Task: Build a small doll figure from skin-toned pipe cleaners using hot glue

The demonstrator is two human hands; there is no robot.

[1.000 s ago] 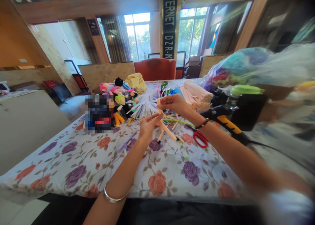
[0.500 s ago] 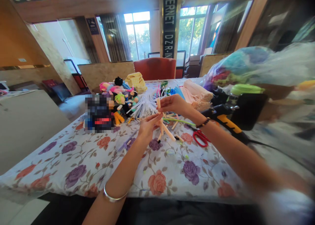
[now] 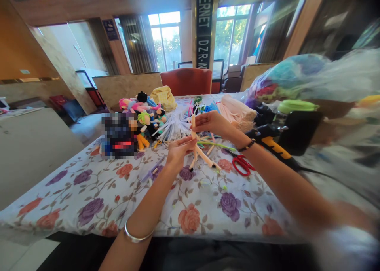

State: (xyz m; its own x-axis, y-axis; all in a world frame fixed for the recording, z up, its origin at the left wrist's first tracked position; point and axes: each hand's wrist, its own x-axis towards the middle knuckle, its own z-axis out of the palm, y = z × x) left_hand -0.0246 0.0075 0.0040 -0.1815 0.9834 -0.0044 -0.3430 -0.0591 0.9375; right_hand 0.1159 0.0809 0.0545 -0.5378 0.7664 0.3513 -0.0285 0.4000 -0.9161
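Above the middle of the table, my left hand (image 3: pixel 179 150) pinches a pale peach stick-limbed figure (image 3: pixel 203 157) around its middle. My right hand (image 3: pixel 209 122) closes on the figure's upper end, just above and to the right of my left hand. Two or more pale limbs spread downward from the fingers, and dark tips show near them. A bundle of white pipe cleaners (image 3: pixel 175 125) lies behind my left hand. Red-handled scissors (image 3: pixel 242 165) rest below my right wrist, beside a green stem (image 3: pixel 218 144).
Small colourful dolls (image 3: pixel 144 118) and a yellow cloth (image 3: pixel 164 98) stand at the back left. Peach rolled material (image 3: pixel 237 110), a glue gun (image 3: pixel 274 146) with its cable, and a large plastic bag (image 3: pixel 297 75) occupy the right. Purple pieces (image 3: pixel 151 173) lie left of centre.
The peach figure has turned slightly in my hands, its upper end now more upright and shifted a little right. Both hands keep their hold. The view has moved slightly.
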